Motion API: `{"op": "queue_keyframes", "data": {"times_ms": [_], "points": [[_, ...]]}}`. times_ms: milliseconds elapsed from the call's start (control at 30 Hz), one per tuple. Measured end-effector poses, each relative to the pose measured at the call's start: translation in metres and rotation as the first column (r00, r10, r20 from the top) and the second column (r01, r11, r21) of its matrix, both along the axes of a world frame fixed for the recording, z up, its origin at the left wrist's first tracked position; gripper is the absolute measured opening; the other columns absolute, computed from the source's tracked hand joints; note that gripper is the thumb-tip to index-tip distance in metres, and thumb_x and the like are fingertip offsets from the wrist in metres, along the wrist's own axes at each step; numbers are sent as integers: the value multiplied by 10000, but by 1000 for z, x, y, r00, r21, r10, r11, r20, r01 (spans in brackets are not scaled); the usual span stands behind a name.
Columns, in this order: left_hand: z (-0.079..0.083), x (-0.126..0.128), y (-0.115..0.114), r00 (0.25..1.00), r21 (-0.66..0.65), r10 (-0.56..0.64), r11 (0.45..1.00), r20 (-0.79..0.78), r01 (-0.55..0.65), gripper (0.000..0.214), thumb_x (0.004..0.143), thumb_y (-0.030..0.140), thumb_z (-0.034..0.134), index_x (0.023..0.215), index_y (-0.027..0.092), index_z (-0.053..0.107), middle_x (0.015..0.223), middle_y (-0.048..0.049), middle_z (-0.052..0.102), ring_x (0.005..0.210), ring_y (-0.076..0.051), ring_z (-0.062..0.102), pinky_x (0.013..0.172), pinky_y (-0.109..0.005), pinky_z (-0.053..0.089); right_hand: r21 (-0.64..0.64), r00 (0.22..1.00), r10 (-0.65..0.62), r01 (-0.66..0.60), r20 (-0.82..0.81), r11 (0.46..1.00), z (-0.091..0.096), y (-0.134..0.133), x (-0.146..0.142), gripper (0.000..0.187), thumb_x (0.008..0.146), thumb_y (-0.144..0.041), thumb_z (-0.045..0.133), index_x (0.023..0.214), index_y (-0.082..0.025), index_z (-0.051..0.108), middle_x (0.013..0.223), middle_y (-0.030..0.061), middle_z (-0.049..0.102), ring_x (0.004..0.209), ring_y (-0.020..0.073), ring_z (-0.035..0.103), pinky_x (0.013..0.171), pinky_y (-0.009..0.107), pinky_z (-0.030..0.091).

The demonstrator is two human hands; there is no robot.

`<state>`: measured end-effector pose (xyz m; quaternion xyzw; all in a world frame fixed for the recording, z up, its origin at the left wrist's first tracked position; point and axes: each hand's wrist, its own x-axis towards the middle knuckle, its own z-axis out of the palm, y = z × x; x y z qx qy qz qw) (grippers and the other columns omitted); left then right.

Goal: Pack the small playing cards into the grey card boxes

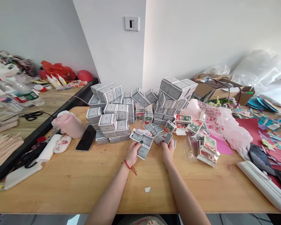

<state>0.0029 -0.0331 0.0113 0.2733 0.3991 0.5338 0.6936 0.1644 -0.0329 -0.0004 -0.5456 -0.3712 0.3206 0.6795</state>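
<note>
Card panel (147, 140), printed with a grey patterned back, is pinched in the left hand (131, 153) in the head view, thumb on top near its lower left side and the other fingers mostly hidden beneath. To handle it well, a light, flat grip close to the edge would probably serve best, since hard pressure could bend the thin card or pull its parts out of line. The right hand (168, 151) pinches a small card piece (168, 137) between thumb and fingers; holding that by its sides, with its faces left clear, should make it easier to square up. The panel extends up and to the right from the left hand; the small piece sits at the right fingertips, apart from the panel. Loose card pieces (157, 129) lie on the table (84, 181), between and just beyond the hands.
</note>
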Motion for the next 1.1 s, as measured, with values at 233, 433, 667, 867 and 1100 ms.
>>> {"op": "queue_keyframes", "data": {"times_ms": [233, 433, 667, 867, 1100], "points": [[-2, 5, 1, 996, 146, 79, 987, -47, -71, 328, 642, 275, 666, 941, 167, 585, 960, -52, 654, 958, -184, 571, 835, -316, 409, -58, 965, 211, -222, -153, 973, -2, -11, 0, 306, 632, -336, 645, 847, -227, 456, 806, -4, 549, 607, 121, 510, 513, 225, 395], [-8, 10, 3, 983, 207, 131, 973, -131, -102, 263, 671, 270, 645, 902, 158, 586, 953, -68, 653, 963, -184, 569, 862, -329, 393, -128, 792, 447, -538, -416, 833, 5, -21, 9, 306, 610, -335, 686, 851, -199, 557, 735, 20, 624, 564, 154, 563, 496, 275, 453], [-14, 6, 8, 994, 117, 103, 987, 49, -108, 188, 676, 253, 637, 825, 161, 569, 887, -28, 656, 893, -165, 586, 844, -315, 403, -58, 391, 744, -900, -542, 431, 23, -33, 18, 344, 638, -335, 679, 886, -156, 524, 802, 110, 660, 710, 246, 646, 638, 408, 501], [-6, 5, 7, 971, 100, -44, 995, 237, 21, 281, 676, 222, 630, 948, 172, 580, 983, -66, 641, 1000, -199, 555, 921, -352, 364, -126, 47, 792, -991, -608, -38, 17, -36, 17, 394, 735, -350, 594, 1011, -157, 391, 747, 112, 673, 512, 173, 625, 466, 276, 484], [1, 4, 6, 966, 78, -46, 997, 256, 27, 311, 714, 228, 601, 1022, 206, 565, 1043, -64, 625, 1005, -205, 557, 906, -355, 396, -213, 71, 819, -975, -570, -63, 10, -34, 19, 405, 773, -358, 533, 1095, -181, 362, 659, 31, 654, 395, 104, 551, 377, 174, 385]]}}
